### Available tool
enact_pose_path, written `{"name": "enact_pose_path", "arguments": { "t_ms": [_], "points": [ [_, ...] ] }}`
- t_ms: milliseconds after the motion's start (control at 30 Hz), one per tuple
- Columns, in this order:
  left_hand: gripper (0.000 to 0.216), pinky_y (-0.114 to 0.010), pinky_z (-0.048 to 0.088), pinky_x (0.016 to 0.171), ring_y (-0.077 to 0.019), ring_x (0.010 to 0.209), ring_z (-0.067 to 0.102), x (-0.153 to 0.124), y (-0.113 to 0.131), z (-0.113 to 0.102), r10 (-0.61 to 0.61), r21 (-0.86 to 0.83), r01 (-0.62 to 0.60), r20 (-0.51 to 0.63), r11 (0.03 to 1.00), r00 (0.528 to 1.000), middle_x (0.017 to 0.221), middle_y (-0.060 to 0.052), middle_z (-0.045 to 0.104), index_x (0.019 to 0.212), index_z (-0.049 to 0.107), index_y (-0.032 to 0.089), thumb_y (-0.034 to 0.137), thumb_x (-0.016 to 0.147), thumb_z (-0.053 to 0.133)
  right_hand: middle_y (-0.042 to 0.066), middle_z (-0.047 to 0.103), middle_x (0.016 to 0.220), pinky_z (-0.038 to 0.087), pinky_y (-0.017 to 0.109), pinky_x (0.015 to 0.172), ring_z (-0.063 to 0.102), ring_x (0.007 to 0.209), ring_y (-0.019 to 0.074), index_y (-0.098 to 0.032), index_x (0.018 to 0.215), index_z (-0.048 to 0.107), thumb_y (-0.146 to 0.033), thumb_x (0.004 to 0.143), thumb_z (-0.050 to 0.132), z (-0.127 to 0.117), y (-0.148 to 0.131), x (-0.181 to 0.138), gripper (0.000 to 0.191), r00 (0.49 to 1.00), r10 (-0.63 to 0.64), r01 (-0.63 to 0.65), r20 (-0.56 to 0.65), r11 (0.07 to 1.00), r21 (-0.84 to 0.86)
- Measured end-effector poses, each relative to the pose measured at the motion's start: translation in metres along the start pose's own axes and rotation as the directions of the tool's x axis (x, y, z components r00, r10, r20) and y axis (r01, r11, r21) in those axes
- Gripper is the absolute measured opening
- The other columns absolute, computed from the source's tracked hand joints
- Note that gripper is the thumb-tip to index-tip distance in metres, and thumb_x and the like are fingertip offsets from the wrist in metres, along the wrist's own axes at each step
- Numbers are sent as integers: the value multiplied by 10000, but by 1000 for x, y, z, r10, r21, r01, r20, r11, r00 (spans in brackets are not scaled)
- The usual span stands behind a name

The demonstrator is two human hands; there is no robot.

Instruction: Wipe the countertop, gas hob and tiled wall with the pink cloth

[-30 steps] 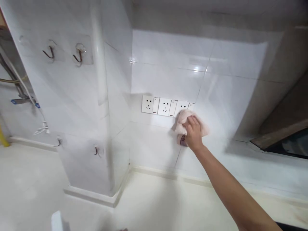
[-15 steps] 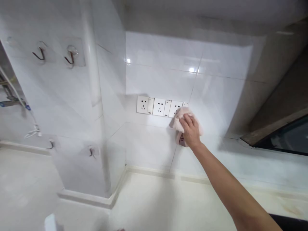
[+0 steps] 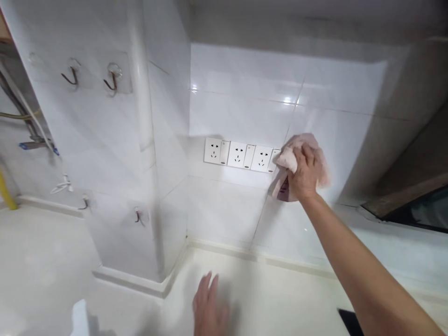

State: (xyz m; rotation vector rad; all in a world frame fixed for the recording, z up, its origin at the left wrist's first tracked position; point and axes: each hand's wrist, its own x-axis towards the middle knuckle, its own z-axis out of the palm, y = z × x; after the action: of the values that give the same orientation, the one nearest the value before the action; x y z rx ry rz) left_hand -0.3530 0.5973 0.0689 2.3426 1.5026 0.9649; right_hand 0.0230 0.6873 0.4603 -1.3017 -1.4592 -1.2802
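My right hand [image 3: 305, 172] presses a crumpled pale pink cloth [image 3: 322, 161] against the glossy tiled wall [image 3: 238, 116]. A dark printed patch shows on the cloth's lower fold. Just left of the cloth runs a row of white power sockets [image 3: 239, 155] with switches; the cloth's edge lies at the last switch. Low in the view, my left hand [image 3: 209, 305] is over the pale counter [image 3: 280, 289], its fingers stretched out and holding nothing. Whether it touches the counter I cannot tell.
Several hooks, one a brown hook [image 3: 111, 81], stick to the wall section at left. A white object [image 3: 80, 317] stands at the bottom left. At right is a dark range hood [image 3: 416, 200]. Pipes and a yellow hose [image 3: 7, 189] show at far left.
My right hand has slid the cloth right and slightly up, uncovering the last socket and switch. My left hand has risen into view from the bottom edge. The view has shifted a little.
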Motion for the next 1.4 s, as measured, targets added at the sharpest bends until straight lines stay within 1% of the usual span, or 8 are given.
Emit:
{"name": "enact_pose_path", "arguments": {
  "t_ms": [200,300,433,600,800,933,1100,1400],
  "points": [
    [670,-622,241,1280,-326,1666,112,199,108,-55,24,-299,-120,-306,947,952,1772,-183,218,1687,235,218,302,1060,456,171,625,1396,457,643,1123,499,1389,368,-239,1354,631,-128,941,472,1,-14,-102,456,988,-134,132,70,991,31],
    [741,-631,167,1302,-343,1672,32,274,120,-89,20,-283,-136,-379,949,925,1788,-208,123,1699,169,168,280,1043,495,170,645,1350,476,624,1122,526,1369,358,-234,1335,637,-181,979,476,-5,-23,-113,393,990,-132,125,46,984,129],
    [808,-652,127,1306,-376,1667,-23,329,102,-113,62,-132,-137,-459,982,886,1786,-250,42,1704,115,114,362,1045,512,155,610,1467,466,590,1124,484,1437,349,-228,1309,638,-171,1008,469,6,-59,-80,350,977,-206,193,55,964,183],
    [980,-667,130,1304,-409,1659,-13,354,74,-112,210,83,-198,-557,977,804,1762,-305,69,1694,155,89,652,995,549,165,547,1575,453,505,1032,477,1393,346,-178,1195,675,-111,1031,468,36,-108,-55,272,972,-168,169,165,986,6],
    [1031,-676,97,1305,-411,1655,-37,365,68,-103,256,108,-240,-596,965,761,1753,-314,102,1688,175,82,687,963,588,125,609,1519,416,455,1008,505,1309,317,-184,1146,687,-133,1044,495,39,-110,-58,224,956,-247,253,158,967,-19],
    [1049,-675,109,1306,-409,1655,-48,368,64,-101,273,122,-250,-586,961,763,1755,-310,104,1694,157,81,668,957,616,124,595,1534,401,452,1005,478,1331,315,-181,1201,681,-145,1044,501,30,-98,-54,242,921,-310,322,235,947,-14],
    [1036,-650,126,1316,-393,1659,-47,367,57,-102,282,146,-242,-559,959,780,1773,-260,109,1708,156,120,650,956,631,159,570,1540,418,467,1001,489,1307,323,-176,1296,637,-202,1077,434,18,-87,-62,301,969,-150,160,194,987,-37],
    [1021,-640,100,1324,-382,1661,-44,365,61,-102,273,152,-228,-563,962,780,1767,-259,152,1694,219,103,712,958,579,126,596,1521,410,458,1004,492,1292,311,-222,1265,664,-161,1039,448,33,-122,-56,319,956,-147,149,254,989,9]
  ]
}}
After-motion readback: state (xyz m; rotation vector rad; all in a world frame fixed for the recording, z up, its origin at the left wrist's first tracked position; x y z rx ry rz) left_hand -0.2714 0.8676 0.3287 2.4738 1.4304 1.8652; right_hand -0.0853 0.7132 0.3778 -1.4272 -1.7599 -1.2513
